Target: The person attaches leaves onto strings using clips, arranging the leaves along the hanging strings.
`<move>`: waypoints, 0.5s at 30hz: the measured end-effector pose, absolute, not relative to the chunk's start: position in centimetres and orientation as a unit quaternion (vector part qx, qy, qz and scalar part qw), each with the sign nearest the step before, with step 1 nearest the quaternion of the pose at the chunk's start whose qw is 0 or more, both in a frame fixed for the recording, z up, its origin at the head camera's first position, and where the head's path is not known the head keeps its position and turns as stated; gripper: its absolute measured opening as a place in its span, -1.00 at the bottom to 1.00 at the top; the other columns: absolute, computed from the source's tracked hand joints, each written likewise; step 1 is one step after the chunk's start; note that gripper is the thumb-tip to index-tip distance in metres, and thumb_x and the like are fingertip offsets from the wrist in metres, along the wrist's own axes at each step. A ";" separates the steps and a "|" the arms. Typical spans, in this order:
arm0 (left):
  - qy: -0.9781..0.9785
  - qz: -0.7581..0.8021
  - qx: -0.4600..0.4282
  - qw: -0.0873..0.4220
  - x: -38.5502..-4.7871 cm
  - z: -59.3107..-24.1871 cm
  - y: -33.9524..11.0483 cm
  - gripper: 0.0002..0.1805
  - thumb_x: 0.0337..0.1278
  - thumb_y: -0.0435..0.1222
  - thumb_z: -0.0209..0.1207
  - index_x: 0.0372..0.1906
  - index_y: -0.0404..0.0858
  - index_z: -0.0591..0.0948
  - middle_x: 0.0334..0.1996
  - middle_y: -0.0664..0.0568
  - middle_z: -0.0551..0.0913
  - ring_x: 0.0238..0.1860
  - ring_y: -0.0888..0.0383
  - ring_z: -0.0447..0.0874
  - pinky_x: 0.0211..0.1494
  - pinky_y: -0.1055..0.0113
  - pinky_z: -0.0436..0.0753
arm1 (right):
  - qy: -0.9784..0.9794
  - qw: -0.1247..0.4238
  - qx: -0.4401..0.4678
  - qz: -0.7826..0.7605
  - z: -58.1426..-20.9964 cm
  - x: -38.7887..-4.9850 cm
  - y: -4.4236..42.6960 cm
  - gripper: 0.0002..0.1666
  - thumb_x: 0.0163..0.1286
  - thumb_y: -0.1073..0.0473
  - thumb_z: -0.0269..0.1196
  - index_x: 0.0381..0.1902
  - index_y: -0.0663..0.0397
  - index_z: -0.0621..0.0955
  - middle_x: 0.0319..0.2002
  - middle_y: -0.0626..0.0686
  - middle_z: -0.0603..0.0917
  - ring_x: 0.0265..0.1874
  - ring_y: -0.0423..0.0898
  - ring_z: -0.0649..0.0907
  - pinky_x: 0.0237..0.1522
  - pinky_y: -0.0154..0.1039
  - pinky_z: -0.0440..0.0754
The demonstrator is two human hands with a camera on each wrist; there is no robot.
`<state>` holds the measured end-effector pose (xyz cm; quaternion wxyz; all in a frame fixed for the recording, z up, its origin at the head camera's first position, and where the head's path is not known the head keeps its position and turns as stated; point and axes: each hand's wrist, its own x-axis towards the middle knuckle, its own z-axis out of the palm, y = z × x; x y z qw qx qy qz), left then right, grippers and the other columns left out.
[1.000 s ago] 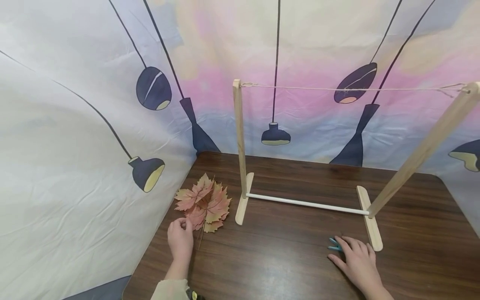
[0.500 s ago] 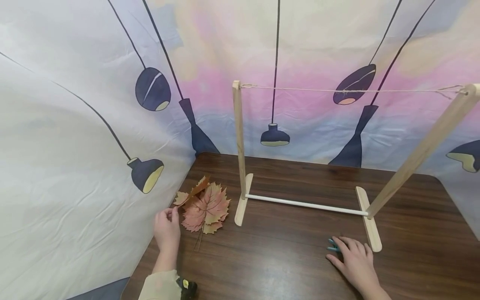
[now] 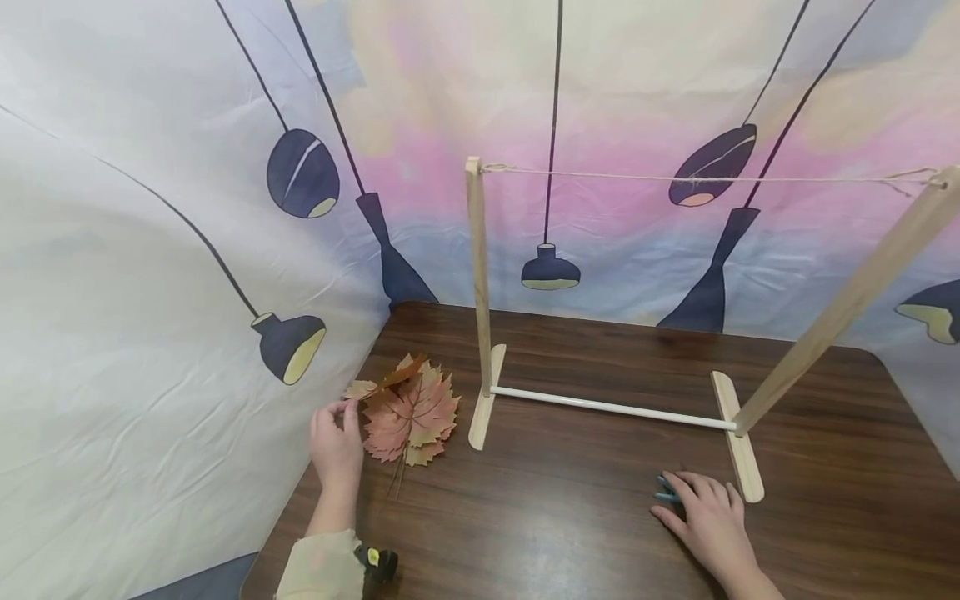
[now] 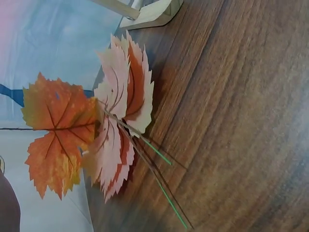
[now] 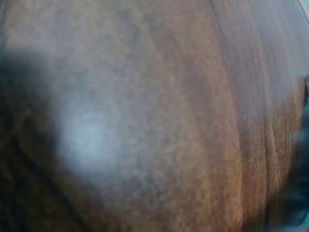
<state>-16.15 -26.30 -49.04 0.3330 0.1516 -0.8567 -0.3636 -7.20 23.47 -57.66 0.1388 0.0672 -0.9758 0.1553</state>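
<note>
My left hand [image 3: 336,440] pinches the thin stem of an artificial maple leaf [image 4: 60,130]. That leaf stands tilted on edge, its orange face towards the left wrist camera. It touches or overlaps a pile of pinkish-yellow maple leaves [image 3: 412,417] lying on the table, whose stems end in green tips. On the right, my right hand [image 3: 712,525] lies palm down with fingers spread and slightly bent. Under its index finger a blue clothespin [image 3: 665,495] partly shows; the rest is hidden. The thumb is apart from it. The right wrist view shows mostly blurred tabletop.
A wooden stand rises from the brown table [image 3: 540,500], with a left post [image 3: 480,275], a right post [image 3: 847,308] and a white bottom rod [image 3: 611,408]. A string [image 3: 600,176] runs between the post tops. Printed cloth [image 3: 622,100] hangs behind.
My left hand has moved left with the top leaf's stem, and that leaf has turned from lying flat to tilted on edge. My right hand has hardly moved.
</note>
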 end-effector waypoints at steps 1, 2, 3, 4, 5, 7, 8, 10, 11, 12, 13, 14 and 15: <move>-0.857 -0.363 0.145 0.337 -16.3 -49.0 -26.3 -0.73 0.29 -0.25 0.11 -0.25 -0.46 0.52 -0.34 -0.21 0.46 -0.26 -0.11 0.44 -0.20 0.06 0.38 | -0.976 0.135 0.067 0.156 -57.6 -7.2 23.5 -0.34 -0.02 -0.15 0.44 0.01 0.04 0.60 -0.04 0.17 0.55 0.01 0.20 0.44 0.00 0.34 0.16; -0.856 -0.362 0.135 0.343 -16.4 -48.9 -26.2 -0.74 0.27 -0.27 0.13 -0.27 -0.46 0.53 -0.35 -0.21 0.47 -0.28 -0.11 0.45 -0.21 0.07 0.39 | -0.977 0.132 0.066 0.156 -57.6 -7.3 23.4 -0.34 -0.01 -0.16 0.43 0.01 0.03 0.60 -0.03 0.17 0.55 0.01 0.20 0.44 0.01 0.35 0.15; -0.855 -0.360 0.123 0.352 -16.5 -48.9 -26.2 -0.77 0.25 -0.29 0.15 -0.29 -0.45 0.54 -0.36 -0.21 0.48 -0.30 -0.11 0.46 -0.23 0.08 0.39 | -0.977 0.129 0.065 0.157 -57.6 -7.3 23.4 -0.34 -0.01 -0.16 0.43 0.02 0.03 0.60 -0.03 0.17 0.55 0.02 0.20 0.44 0.01 0.35 0.15; -0.854 -0.359 0.113 0.360 -16.6 -48.9 -26.2 -0.79 0.22 -0.31 0.17 -0.30 -0.45 0.55 -0.37 -0.21 0.50 -0.31 -0.10 0.47 -0.24 0.10 0.40 | -0.978 0.124 0.063 0.157 -57.6 -7.3 23.4 -0.34 0.00 -0.17 0.42 0.02 0.03 0.60 -0.03 0.17 0.55 0.02 0.20 0.44 0.01 0.35 0.14; -0.852 -0.359 0.101 0.368 -16.6 -48.9 -26.1 -0.81 0.19 -0.33 0.19 -0.32 -0.44 0.55 -0.39 -0.21 0.50 -0.33 -0.10 0.47 -0.26 0.14 0.40 | -0.978 0.118 0.061 0.158 -57.5 -7.3 23.4 -0.34 0.01 -0.17 0.42 0.03 0.03 0.60 -0.02 0.17 0.55 0.02 0.20 0.44 0.02 0.36 0.13; -0.848 -0.360 0.086 0.378 -16.6 -48.8 -26.0 -0.84 0.16 -0.36 0.22 -0.34 -0.44 0.56 -0.40 -0.21 0.52 -0.34 -0.09 0.49 -0.27 0.17 0.39 | -0.978 0.118 0.060 0.158 -57.4 -7.4 23.4 -0.37 0.01 -0.15 0.42 0.01 0.02 0.61 -0.03 0.17 0.56 0.02 0.20 0.44 0.02 0.35 0.14; -0.847 -0.360 0.081 0.382 -16.6 -48.7 -26.0 -0.84 0.15 -0.37 0.23 -0.34 -0.43 0.57 -0.40 -0.20 0.53 -0.34 -0.08 0.49 -0.27 0.19 0.39 | -0.978 0.121 0.060 0.158 -57.3 -7.4 23.3 -0.39 0.01 -0.14 0.43 -0.01 0.02 0.62 -0.03 0.17 0.56 0.01 0.20 0.45 0.01 0.35 0.14; -0.845 -0.363 0.078 0.384 -16.6 -48.6 -25.9 -0.85 0.14 -0.37 0.23 -0.35 -0.43 0.57 -0.40 -0.20 0.53 -0.35 -0.07 0.50 -0.27 0.22 0.39 | -0.977 0.128 0.062 0.160 -57.3 -7.4 23.3 -0.45 0.01 -0.09 0.44 -0.05 0.01 0.64 -0.06 0.15 0.58 0.00 0.20 0.46 0.02 0.36 0.14; -0.844 -0.365 0.077 0.384 -16.6 -48.5 -25.9 -0.85 0.15 -0.36 0.23 -0.34 -0.43 0.57 -0.40 -0.20 0.53 -0.35 -0.07 0.50 -0.28 0.23 0.39 | -0.976 0.134 0.064 0.161 -57.3 -7.4 23.3 -0.48 0.00 -0.07 0.45 -0.08 0.00 0.64 -0.08 0.14 0.59 -0.01 0.19 0.46 0.02 0.37 0.14; -0.844 -0.367 0.079 0.382 -16.6 -48.4 -25.8 -0.84 0.15 -0.36 0.23 -0.34 -0.42 0.57 -0.40 -0.19 0.53 -0.34 -0.06 0.50 -0.27 0.24 0.39 | -0.974 0.143 0.066 0.161 -57.3 -7.4 23.3 -0.50 -0.01 -0.05 0.46 -0.11 0.00 0.65 -0.10 0.12 0.60 -0.02 0.18 0.47 0.02 0.37 0.14; -0.844 -0.369 0.081 0.381 -16.7 -48.3 -25.8 -0.84 0.16 -0.35 0.22 -0.34 -0.42 0.57 -0.39 -0.19 0.53 -0.34 -0.05 0.50 -0.28 0.26 0.39 | -0.973 0.149 0.068 0.161 -57.4 -7.4 23.3 -0.52 -0.02 -0.03 0.46 -0.13 -0.01 0.65 -0.12 0.11 0.60 -0.03 0.18 0.48 0.02 0.37 0.13; -0.843 -0.372 0.082 0.380 -16.7 -48.2 -25.8 -0.83 0.16 -0.34 0.22 -0.34 -0.42 0.57 -0.39 -0.18 0.52 -0.35 -0.05 0.49 -0.28 0.28 0.39 | -0.972 0.153 0.070 0.161 -57.4 -7.3 23.3 -0.54 -0.03 -0.03 0.47 -0.15 -0.01 0.66 -0.13 0.09 0.61 -0.04 0.17 0.48 0.02 0.37 0.13; -0.842 -0.377 0.083 0.377 -16.7 -48.1 -25.8 -0.84 0.17 -0.34 0.22 -0.34 -0.41 0.57 -0.38 -0.18 0.52 -0.34 -0.04 0.49 -0.29 0.29 0.39 | -0.972 0.156 0.071 0.161 -57.5 -7.4 23.3 -0.54 -0.04 -0.02 0.47 -0.16 -0.01 0.66 -0.14 0.08 0.61 -0.05 0.17 0.48 0.03 0.37 0.13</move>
